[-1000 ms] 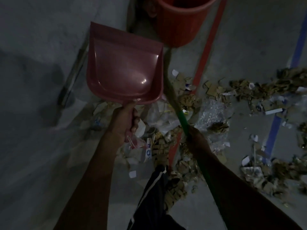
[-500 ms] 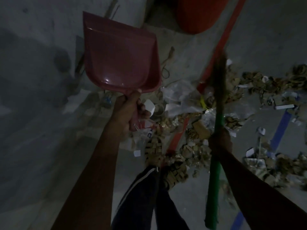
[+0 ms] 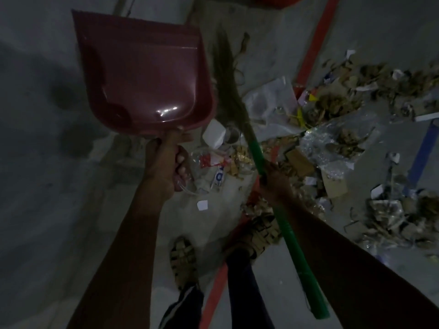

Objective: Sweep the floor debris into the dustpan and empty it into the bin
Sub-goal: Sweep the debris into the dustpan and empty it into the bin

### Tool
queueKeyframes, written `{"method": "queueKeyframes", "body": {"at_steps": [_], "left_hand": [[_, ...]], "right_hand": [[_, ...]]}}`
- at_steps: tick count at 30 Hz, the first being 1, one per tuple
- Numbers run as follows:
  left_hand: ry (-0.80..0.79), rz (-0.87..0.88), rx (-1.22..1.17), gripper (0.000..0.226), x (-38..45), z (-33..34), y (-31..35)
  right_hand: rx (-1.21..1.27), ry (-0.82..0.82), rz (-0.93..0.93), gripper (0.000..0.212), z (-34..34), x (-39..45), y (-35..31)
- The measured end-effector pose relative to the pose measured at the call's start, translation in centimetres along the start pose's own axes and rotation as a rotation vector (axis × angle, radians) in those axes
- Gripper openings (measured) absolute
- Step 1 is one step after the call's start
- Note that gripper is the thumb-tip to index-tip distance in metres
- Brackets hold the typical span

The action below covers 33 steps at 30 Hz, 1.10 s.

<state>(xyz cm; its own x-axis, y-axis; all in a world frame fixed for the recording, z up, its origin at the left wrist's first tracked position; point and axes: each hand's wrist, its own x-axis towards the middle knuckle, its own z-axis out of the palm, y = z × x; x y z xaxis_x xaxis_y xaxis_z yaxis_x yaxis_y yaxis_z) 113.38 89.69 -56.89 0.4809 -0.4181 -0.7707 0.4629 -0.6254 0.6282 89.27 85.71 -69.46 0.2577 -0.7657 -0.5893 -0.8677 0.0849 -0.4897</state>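
Note:
My left hand [image 3: 166,162] grips the handle of a pink dustpan [image 3: 142,74], held up off the floor with its pan empty. My right hand [image 3: 275,179] grips the green handle of a broom [image 3: 259,157], whose brown bristles [image 3: 225,74] point up beside the dustpan's right edge. Debris [image 3: 332,129] of paper scraps, cardboard bits and clear plastic lies across the grey floor to the right and under the hands. Only the bottom edge of the red bin [image 3: 278,1] shows at the top.
A red floor line [image 3: 313,43] runs from top right down between my sandalled feet [image 3: 184,260]. A blue floor line [image 3: 422,157] lies at the right. A grey wall fills the left side. A white paper square [image 3: 202,205] lies near my left hand.
The broom has swung left, its bristles now beside the dustpan. The view has tipped down, so the red bin has almost left the top. The dustpan stays raised in my left hand.

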Motion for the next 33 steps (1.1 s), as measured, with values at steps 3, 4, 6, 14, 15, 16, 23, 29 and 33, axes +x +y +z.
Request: {"method": "queueKeyframes", "body": {"at_steps": [3, 4, 6, 14, 15, 16, 23, 29, 33], "left_hand": [[0.015, 0.060, -0.026, 0.038, 0.4, -1.7, -0.4], [0.030, 0.070, -0.047, 0.040, 0.3, -2.5, -0.4], [0.059, 0.077, -0.091, 0.040, 0.3, -4.4, -0.4], [0.084, 0.078, -0.115, 0.038, -1.4, -12.0, -0.8], [0.086, 0.076, -0.119, 0.038, -1.6, -12.7, -0.9], [0.086, 0.073, -0.124, 0.038, -1.7, -13.3, -1.0], [0.037, 0.071, -0.121, 0.039, -1.7, -16.1, -1.7], [0.001, 0.083, -0.117, 0.036, -2.1, -17.1, -1.8], [-0.052, 0.100, -0.105, 0.038, -2.7, -18.5, -2.3]], "right_hand": [[0.014, 0.011, 0.133, 0.050, 1.6, -0.8, 0.1], [0.035, 0.026, 0.181, 0.050, 1.8, -1.3, 0.1], [0.053, 0.058, 0.265, 0.048, 2.3, -2.3, 0.1], [0.040, 0.251, 0.394, 0.046, 3.6, -5.3, -1.0], [0.023, 0.272, 0.358, 0.048, 3.7, -5.6, -1.9], [0.022, 0.282, 0.308, 0.050, 3.9, -5.9, -3.1], [-0.058, 0.255, -0.030, 0.041, 7.2, -2.4, -9.8], [-0.018, -0.042, -0.124, 0.034, 9.4, 0.0, -17.8], [0.111, -0.102, 0.116, 0.039, 10.8, 0.5, -19.4]]}}
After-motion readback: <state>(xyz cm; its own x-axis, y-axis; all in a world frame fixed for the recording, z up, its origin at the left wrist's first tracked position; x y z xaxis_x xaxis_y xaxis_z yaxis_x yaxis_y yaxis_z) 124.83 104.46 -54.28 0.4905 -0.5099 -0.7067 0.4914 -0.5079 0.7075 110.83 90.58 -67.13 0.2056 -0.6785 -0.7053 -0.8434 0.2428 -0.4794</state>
